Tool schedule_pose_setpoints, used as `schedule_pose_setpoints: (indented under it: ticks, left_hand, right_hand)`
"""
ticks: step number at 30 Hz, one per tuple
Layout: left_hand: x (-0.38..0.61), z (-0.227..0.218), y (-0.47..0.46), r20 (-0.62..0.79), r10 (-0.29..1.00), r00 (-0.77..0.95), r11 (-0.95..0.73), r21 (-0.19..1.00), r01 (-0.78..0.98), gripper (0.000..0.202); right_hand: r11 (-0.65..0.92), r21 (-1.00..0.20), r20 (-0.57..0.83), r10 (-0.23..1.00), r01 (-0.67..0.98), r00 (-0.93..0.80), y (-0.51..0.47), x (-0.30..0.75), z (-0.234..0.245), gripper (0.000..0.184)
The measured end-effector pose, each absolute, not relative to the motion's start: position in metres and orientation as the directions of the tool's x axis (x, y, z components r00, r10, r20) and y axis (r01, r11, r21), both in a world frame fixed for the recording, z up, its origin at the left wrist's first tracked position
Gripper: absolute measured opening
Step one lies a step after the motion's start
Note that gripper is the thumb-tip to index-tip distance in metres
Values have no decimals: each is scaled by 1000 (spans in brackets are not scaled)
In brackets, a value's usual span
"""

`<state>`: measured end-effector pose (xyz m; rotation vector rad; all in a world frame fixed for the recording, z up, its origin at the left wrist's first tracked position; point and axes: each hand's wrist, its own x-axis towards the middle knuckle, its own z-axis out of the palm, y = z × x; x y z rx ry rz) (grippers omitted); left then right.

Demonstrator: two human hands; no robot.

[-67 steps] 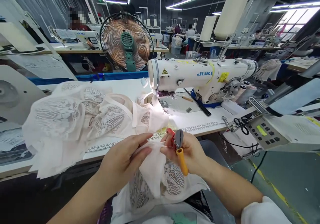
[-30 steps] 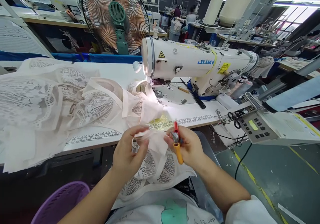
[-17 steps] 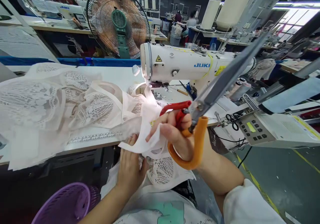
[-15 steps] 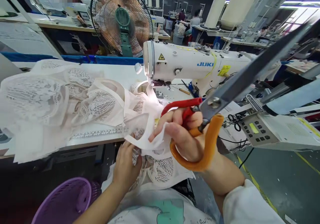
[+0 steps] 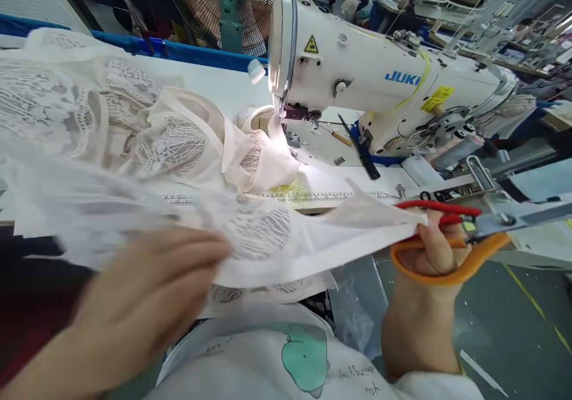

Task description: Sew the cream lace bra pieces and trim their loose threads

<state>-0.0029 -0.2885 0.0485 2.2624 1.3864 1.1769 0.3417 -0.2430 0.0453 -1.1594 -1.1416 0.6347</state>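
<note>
A white lace bra (image 5: pixel 322 242) is stretched across in front of me, its left part blurred. My right hand (image 5: pixel 440 248) is closed, pinching the bra's right end between thumb and finger. Scissors (image 5: pixel 451 275) with one red and one orange handle hang on that same hand, the blades pointing right. Over the bra's left half lies my left hand (image 5: pixel 156 292), smeared by motion, so its grip cannot be made out. Another lace piece (image 5: pixel 277 292) rests on my lap beneath. More lace bras (image 5: pixel 179 143) are heaped on the sewing table, one reaching under the needle.
A white sewing machine (image 5: pixel 348 66) with a lit needle area stands behind the bras. Tweezers (image 5: pixel 360 149) and a wooden-handled tool (image 5: pixel 340 138) lie on its bed. A ruler strip (image 5: pixel 322 197) runs along the table's front. A large fan (image 5: pixel 230 12) stands behind.
My right hand has moved right with the scissors, drawing the bra up from my lap and out sideways. The left hand has come up and left. The view has tilted down.
</note>
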Motion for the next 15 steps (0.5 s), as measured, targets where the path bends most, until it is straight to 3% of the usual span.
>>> schedule_pose_setpoints:
  ticks: [1, 3, 4, 6, 8, 11, 12, 15]
  left_hand:
    - [10, 38, -287, 523, 713, 467, -694, 432, 576, 21]
    - [28, 18, -280, 305, 666, 681, -741, 375, 557, 17]
    - [32, 12, -274, 167, 660, 733, -732, 362, 577, 14]
    - [30, 12, -257, -57, 705, 707, -654, 336, 678, 11]
    - [19, 27, -233, -147, 791, 593, -549, 257, 796, 16]
    - [0, 60, -184, -63, 952, 300, -294, 91, 952, 34]
    - [-7, 69, -165, 56, 974, 217, -221, 75, 972, 42]
    - [-28, 83, -105, 185, 973, 135, -150, 70, 986, 49]
  right_hand:
    - [229, -948, 297, 886, 222, 356, -249, 356, 35, 35]
    - [70, -961, 156, 937, 268, 314, -261, 381, 19, 25]
    - [-81, -934, 25, 957, 349, 289, -267, 391, 14, 19]
    - [-269, -807, -146, 953, 526, 265, -273, 402, 7, 20]
    - [-303, -707, -190, 952, 639, 241, -272, 399, 4, 27]
    - [-161, -715, -158, 985, 680, 67, -261, 369, 3, 30]
    - [-104, -727, -151, 988, 678, -10, -256, 355, 2, 28]
    - [49, -739, -142, 964, 672, -226, -246, 313, 0, 24]
